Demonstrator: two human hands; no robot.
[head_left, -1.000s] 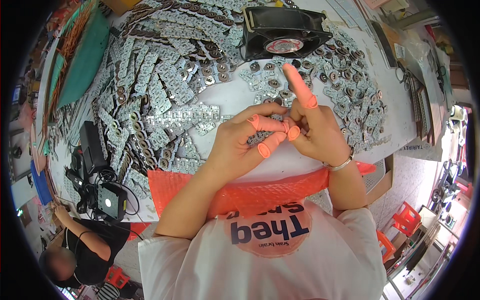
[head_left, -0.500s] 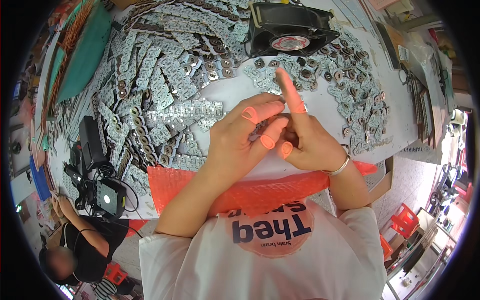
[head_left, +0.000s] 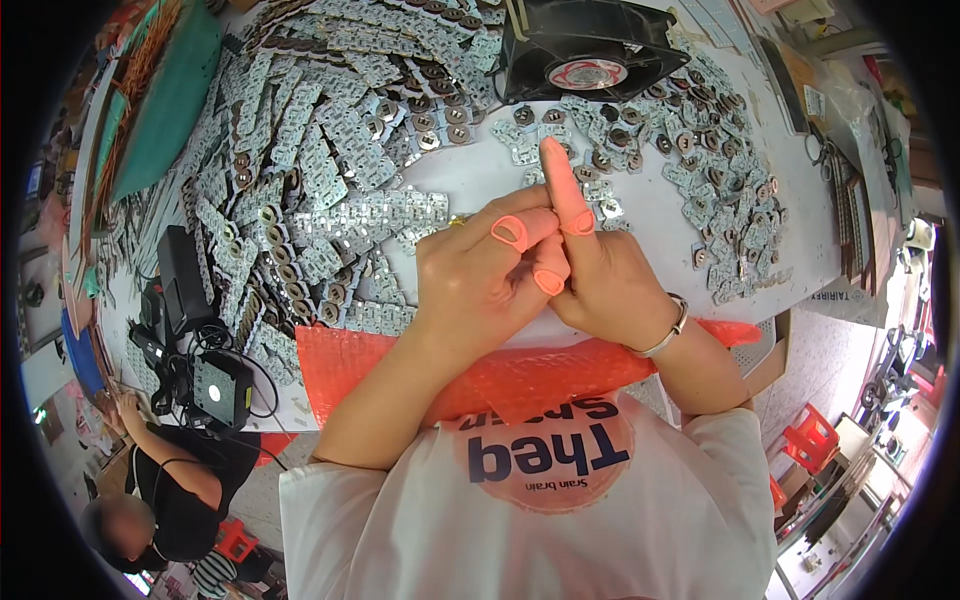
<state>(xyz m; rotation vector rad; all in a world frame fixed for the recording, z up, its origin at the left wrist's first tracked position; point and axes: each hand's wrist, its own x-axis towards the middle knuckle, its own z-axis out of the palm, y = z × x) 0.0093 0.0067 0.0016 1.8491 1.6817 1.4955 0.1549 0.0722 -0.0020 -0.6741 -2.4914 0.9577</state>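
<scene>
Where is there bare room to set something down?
The white table shows bare patches between the right hand and the heap of loose parts, and between that heap and the table's right edge. Metallic strips crowd the left, a black fan the far side.

Small electronics workshop. Left of the left hand (head_left: 475, 275): heaped circuit-board strips (head_left: 335, 170). Beyond the right hand (head_left: 612, 288): black axial fan (head_left: 588, 74).
</scene>
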